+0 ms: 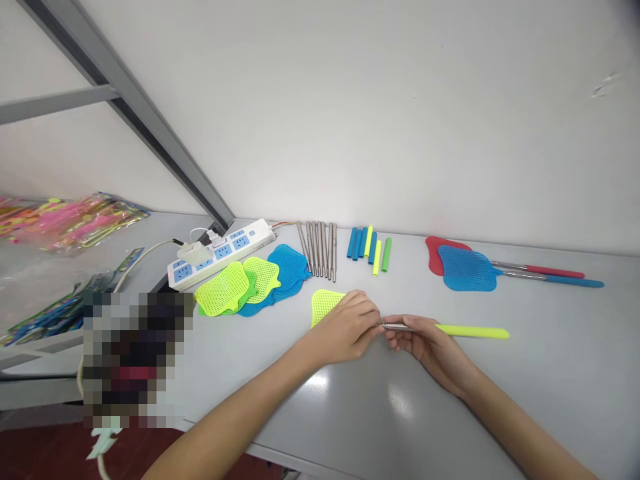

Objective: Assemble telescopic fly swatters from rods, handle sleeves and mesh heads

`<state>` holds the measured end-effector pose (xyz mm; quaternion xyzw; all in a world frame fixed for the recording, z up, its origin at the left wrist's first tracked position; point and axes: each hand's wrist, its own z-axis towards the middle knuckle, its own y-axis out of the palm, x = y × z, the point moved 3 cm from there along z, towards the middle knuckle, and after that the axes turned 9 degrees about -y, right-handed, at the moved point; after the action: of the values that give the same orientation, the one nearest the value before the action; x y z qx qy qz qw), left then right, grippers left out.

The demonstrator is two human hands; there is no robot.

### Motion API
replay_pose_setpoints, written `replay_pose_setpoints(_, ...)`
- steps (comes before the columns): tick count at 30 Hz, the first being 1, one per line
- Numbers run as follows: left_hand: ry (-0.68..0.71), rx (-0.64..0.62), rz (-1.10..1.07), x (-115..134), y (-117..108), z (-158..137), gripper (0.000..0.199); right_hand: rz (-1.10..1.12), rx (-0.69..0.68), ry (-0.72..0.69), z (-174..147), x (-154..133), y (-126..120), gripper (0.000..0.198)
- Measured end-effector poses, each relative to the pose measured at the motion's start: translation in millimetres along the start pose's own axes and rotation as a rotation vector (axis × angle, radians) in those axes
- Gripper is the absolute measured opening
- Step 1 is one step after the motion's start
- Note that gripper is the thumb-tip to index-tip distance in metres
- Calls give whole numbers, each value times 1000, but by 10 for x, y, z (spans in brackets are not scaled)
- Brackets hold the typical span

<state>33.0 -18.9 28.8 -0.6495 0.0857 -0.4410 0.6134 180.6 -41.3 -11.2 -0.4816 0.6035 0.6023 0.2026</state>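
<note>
My left hand (pixel 350 327) is closed at the neck of a yellow fly swatter head (pixel 326 304), partly covering it. In my right hand (pixel 435 350) lies a metal rod (pixel 397 327), gripped between thumb and fingers. A yellow handle sleeve (pixel 473 331) on the rod's far end points right. The fingertips of both hands almost meet where head and rod come together; my left fingers hide the joint itself.
Loose perforated heads (pixel 223 288) in yellow, green and blue overlap at left, near a power strip (pixel 220 252). Several metal rods (pixel 320 247) and coloured sleeves (pixel 373 247) line the wall. Right of them lie blue (pixel 470 270) and red fly swatters (pixel 436 253). Packaged items (pixel 75 220) sit far left.
</note>
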Motion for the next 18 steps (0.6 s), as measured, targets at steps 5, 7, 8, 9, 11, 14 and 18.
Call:
replay_pose_setpoints(5, -5, -3, -12, -8, -2, -2, 22, -2, -4, 9, -9, -4, 3, 31)
replay_pose_setpoints(7, -6, -7, -15, -7, -6, -1, 22, -2, 0, 12, -13, -7, 7, 31)
replay_pose_setpoints(8, -6, -8, -16, -6, -9, -1, 22, -3, 2, 14, -14, -7, 9, 31)
replay_pose_setpoints(9, -6, -8, -16, -5, -12, 0, 22, -3, 2, 16, -16, -7, 10, 31)
replay_pose_setpoints(11, -4, -8, -13, -2, -16, 2, 22, -1, 2, 17, -18, -4, 10, 31)
replay_pose_setpoints(14, 0, -11, -7, 4, -9, 5, 22, 2, 2, 4, -14, -1, 0, 31)
replay_pose_setpoints(18, 9, -25, -3, 14, 17, 11, 22, 5, -4, -22, -5, -3, -14, 30)
